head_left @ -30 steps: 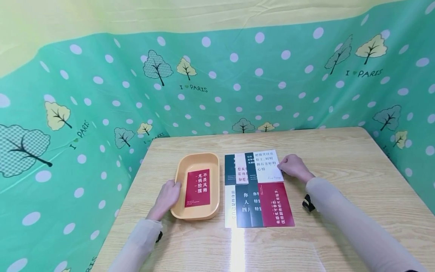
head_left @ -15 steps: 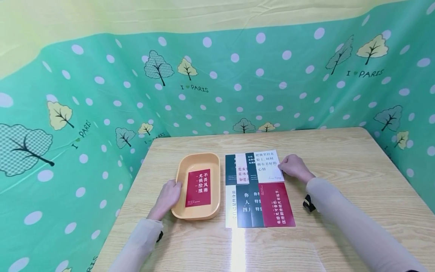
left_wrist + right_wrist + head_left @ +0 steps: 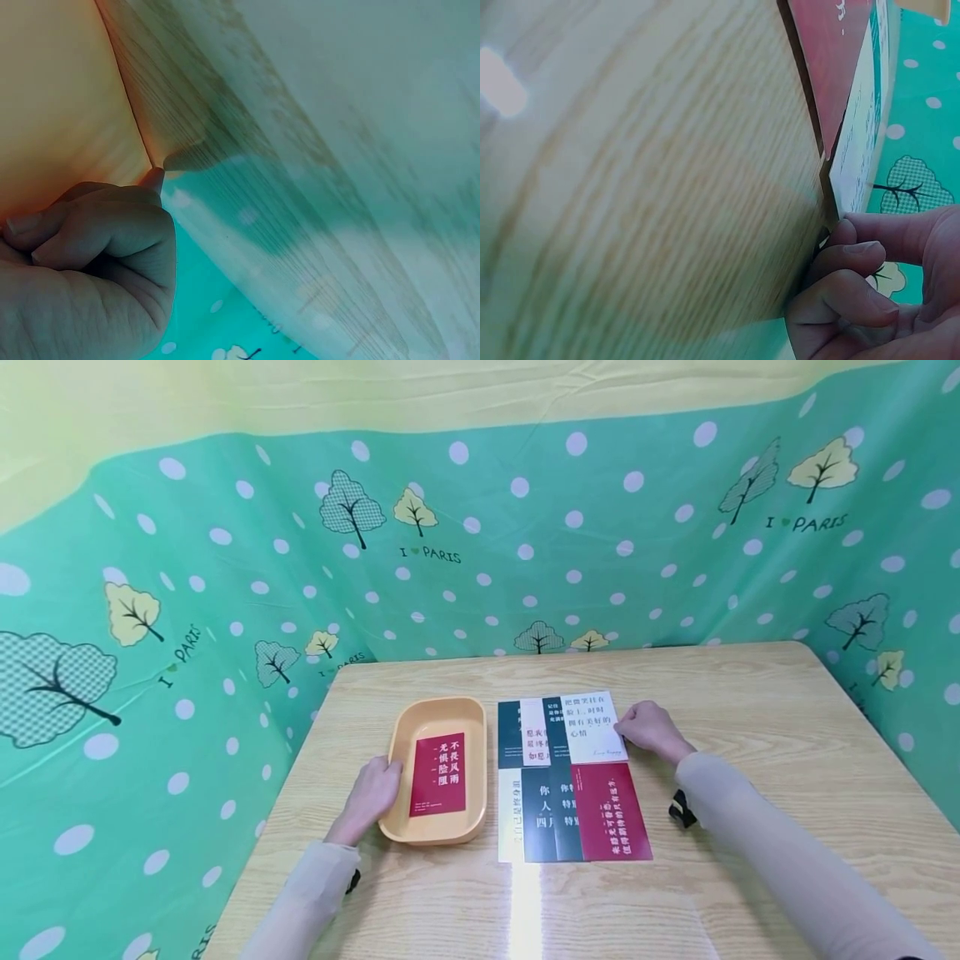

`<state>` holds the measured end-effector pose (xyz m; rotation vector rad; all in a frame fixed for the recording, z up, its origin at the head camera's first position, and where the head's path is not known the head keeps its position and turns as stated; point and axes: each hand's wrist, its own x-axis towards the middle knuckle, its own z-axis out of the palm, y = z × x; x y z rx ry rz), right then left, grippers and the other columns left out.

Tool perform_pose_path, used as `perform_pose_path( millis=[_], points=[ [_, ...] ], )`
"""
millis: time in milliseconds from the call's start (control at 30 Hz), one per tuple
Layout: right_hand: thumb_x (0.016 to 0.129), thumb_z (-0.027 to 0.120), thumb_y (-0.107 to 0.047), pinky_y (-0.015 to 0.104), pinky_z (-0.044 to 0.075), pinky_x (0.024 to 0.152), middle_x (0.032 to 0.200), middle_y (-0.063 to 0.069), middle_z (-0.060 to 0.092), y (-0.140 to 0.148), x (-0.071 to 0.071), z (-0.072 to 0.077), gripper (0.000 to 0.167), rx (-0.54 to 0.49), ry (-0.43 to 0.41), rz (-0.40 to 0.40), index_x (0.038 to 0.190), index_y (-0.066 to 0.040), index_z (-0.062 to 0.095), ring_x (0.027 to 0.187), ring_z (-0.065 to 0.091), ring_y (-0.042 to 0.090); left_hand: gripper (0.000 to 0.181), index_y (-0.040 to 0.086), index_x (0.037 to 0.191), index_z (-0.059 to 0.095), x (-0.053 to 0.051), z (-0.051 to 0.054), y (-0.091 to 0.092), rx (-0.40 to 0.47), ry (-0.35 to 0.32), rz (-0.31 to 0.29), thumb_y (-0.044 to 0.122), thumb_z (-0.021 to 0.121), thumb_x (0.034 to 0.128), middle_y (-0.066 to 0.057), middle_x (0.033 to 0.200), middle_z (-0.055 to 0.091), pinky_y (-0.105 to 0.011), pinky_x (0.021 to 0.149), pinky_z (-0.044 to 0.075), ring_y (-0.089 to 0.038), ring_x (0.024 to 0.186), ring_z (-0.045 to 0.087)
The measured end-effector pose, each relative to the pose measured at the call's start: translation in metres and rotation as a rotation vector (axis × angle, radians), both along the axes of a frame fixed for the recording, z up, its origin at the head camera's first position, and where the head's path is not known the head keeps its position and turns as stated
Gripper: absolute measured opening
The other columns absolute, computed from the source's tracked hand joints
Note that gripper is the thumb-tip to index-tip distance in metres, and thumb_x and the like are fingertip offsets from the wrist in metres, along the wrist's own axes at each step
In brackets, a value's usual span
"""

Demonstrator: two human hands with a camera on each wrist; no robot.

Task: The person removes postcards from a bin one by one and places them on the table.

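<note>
My left hand (image 3: pixel 373 789) grips the left rim of a pale orange plastic tray (image 3: pixel 400 727); its curled fingers lie against the tray's outer wall (image 3: pixel 67 90) in the left wrist view. Inside the tray a red card with white writing (image 3: pixel 438 777) lies flat. My right hand (image 3: pixel 651 728) pinches the right edge of a white card with dark writing (image 3: pixel 596 727), thumb on top and fingers bent at its edge. That white card (image 3: pixel 853 165) also shows in the right wrist view, beside a red card (image 3: pixel 831 60).
Two rows of overlapping cards lie right of the tray: a dark green card (image 3: pixel 508 739) and a pale pink card (image 3: pixel 534 743) behind, a navy card (image 3: pixel 537 843) and a red card (image 3: pixel 611 810) in front. A polka-dot curtain (image 3: pixel 480 527) hangs behind the wooden table (image 3: pixel 720 693).
Both hands keep their places at the tray and the white card. The whole view has shifted very slightly; no card has visibly moved.
</note>
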<state>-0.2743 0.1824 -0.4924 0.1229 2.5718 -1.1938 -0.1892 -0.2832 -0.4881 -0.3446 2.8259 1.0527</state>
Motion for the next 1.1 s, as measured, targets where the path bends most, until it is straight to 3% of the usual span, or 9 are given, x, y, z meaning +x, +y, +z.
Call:
perform_pose_path(
  millis=[933, 1100],
  points=[
    [0.101, 0.061, -0.018, 0.032, 0.045, 0.065, 0.091, 0.014, 0.061, 0.001, -0.0032, -0.0051, 0.021, 0.02, 0.005, 0.013, 0.101, 0.002, 0.065, 0.073, 0.055, 0.022, 0.043, -0.007, 0.11, 0.063, -0.0006, -0.0009, -0.0006, -0.015, 0.008, -0.004, 0.027, 0.037, 0.1072, -0.015, 0.082, 0.062, -0.034, 0.056, 0.055, -0.024, 0.067, 0.064],
    [0.102, 0.061, -0.018, 0.033, 0.046, 0.067, 0.092, 0.014, 0.061, 0.0035, 0.0016, -0.0035, 0.021, 0.008, 0.018, 0.013, 0.103, 0.003, 0.064, 0.075, 0.055, 0.022, 0.043, -0.007, 0.11, 0.063, -0.0006, -0.0005, 0.0004, -0.011, -0.001, -0.006, 0.026, 0.036, 0.1074, -0.015, 0.082, 0.062, -0.034, 0.055, 0.054, -0.023, 0.066, 0.063]
  ],
)
